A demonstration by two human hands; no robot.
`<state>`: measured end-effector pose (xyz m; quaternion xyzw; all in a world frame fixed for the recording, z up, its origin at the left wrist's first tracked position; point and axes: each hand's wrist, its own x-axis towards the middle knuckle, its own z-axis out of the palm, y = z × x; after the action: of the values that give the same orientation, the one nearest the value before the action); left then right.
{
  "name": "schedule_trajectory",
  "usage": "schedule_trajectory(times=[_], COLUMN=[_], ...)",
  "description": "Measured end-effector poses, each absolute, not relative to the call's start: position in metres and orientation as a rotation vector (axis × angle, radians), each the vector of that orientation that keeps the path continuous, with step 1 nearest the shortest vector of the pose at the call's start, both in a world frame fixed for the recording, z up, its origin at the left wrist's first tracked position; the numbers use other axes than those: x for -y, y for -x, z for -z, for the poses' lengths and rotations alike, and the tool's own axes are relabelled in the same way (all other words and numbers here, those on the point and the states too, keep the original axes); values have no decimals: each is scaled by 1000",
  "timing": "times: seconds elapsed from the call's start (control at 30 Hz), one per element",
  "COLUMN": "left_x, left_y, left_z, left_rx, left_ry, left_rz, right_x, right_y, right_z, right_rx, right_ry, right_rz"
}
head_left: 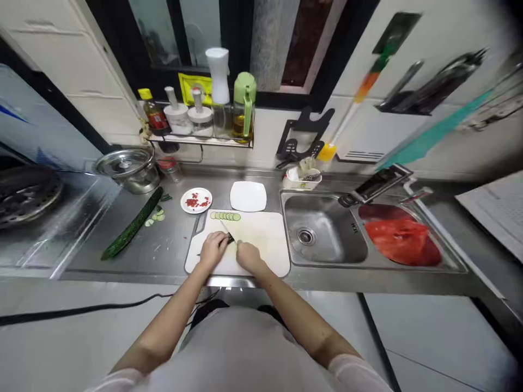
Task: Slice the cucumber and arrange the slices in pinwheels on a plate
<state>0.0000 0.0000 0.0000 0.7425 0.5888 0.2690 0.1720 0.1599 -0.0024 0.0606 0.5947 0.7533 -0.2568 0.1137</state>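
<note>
Our left hand [213, 248] lay curled over a short cucumber piece [231, 238] on the white cutting board [267, 234], fingers clenched down on it so that only its dark end showed past the knuckles. Our right hand [249, 256] sat just beside it, closed around the handle of a knife [227, 230]; the blade was thin and hard to make out, but it seemed to slant across the board toward the cut end. The board rested at the front edge of the steel table [171, 247].

A row of cucumber slices [225, 216] lay along the far edge of the board. Well to the left, a whole cucumber [133, 224] lay slantwise on the table with a few loose slices near it. Behind the board stood a small plate of chopped red bits [196, 200] and a bare white plate [248, 196]. The sink [327, 231] was to the right, and beyond it a red basin [402, 239].

We judged the cucumber piece light and firm, yet wet and slippery on its cut face and apt to roll. It was best held from above, on the skin, with the fingertips tucked back from the blade.
</note>
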Motion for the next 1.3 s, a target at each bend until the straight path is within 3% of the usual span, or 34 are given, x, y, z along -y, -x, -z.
schedule_trajectory(times=[1.3], left_x=[-3], left_y=[-2], left_z=[-3], left_rx=[-1733], left_ry=[-2073], left_rz=[-713], right_x=[13], right_y=[-184], right_z=[-61], right_rx=[-2159], right_ry=[-1716], right_rz=[820])
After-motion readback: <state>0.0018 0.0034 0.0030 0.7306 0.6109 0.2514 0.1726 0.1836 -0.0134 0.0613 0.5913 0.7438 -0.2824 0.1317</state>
